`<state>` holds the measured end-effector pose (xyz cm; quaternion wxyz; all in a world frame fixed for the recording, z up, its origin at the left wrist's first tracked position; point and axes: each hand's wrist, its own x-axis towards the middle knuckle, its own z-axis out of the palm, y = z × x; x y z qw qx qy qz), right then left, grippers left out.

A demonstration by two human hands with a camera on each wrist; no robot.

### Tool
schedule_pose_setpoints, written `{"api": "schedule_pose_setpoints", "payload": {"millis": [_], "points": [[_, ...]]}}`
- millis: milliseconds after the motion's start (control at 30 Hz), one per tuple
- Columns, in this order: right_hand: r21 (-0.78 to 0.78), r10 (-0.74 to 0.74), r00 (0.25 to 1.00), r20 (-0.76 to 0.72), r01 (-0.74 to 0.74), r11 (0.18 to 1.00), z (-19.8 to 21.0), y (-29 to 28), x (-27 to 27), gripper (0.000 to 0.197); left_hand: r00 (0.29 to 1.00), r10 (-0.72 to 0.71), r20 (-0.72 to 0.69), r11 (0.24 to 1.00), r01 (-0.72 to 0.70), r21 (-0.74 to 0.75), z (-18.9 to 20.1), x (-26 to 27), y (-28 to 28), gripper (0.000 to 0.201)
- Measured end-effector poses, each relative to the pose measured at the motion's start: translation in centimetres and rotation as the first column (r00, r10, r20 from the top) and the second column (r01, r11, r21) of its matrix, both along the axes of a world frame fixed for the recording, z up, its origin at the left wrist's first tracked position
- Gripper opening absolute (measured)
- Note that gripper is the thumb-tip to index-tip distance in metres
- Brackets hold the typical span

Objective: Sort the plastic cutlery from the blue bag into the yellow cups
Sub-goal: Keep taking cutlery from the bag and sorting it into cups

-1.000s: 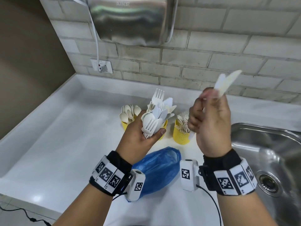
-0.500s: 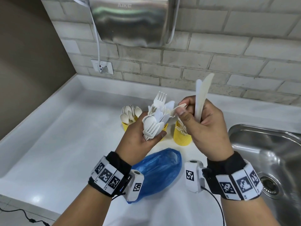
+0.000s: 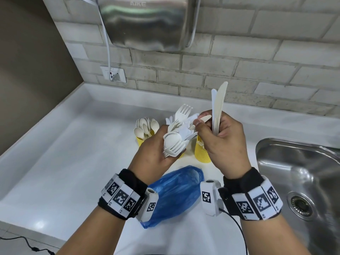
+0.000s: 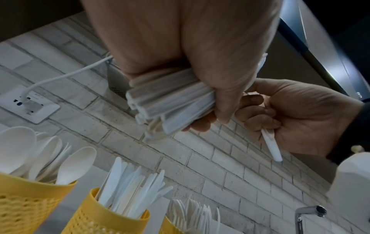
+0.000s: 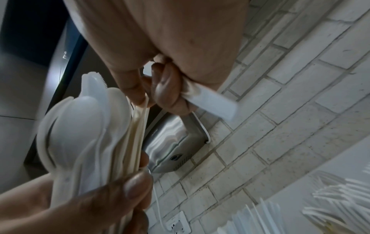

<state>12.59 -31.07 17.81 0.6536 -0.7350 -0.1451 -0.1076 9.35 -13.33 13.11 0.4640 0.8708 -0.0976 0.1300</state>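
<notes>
While the left hand grips a mixed bundle of cutlery above the desk, the right hand holds two knives upright and pinches a third knife tip in the bundle. The blue bag lies near the wrists.

Left wrist view: three yellow cups hold spoons, knives, forks.

Right wrist view: curled fingers clamp a knife handle.
</notes>
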Motion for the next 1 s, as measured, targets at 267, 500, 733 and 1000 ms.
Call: {"api": "schedule_pose_setpoints", "payload": {"millis": [267, 500, 733, 1000], "points": [[0.191, -0.129, 0.992, -0.007, 0.128, 0.973, -0.2, 0.0, 0.9, 0.012, 0.998, 0.019, -0.067, 0.995, -0.026, -0.094, -0.5, -0.3, 0.1, 0.04], [0.188, -0.007, 0.999, -0.05, 0.017, 0.982, -0.8, -0.3, 1.1, 0.018, 0.997, -0.007, -0.073, 0.99, -0.003, -0.14, -0.2, -0.7, -0.2, 0.034], [0.364, -0.002, 0.995, -0.104, 0.04, 0.93, -1.8, 1.0, -0.1, 0.025, 0.999, -0.026, -0.046, 0.992, 0.02, -0.128, 0.1, -0.6, -0.7, 0.034], [0.682, -0.13, 0.968, -0.216, 0.245, 0.689, -0.9, -0.8, 2.4, 0.027, 0.992, 0.011, -0.124, 0.983, -0.033, -0.178, 0.0, -1.1, -1.0, 0.029]]}}
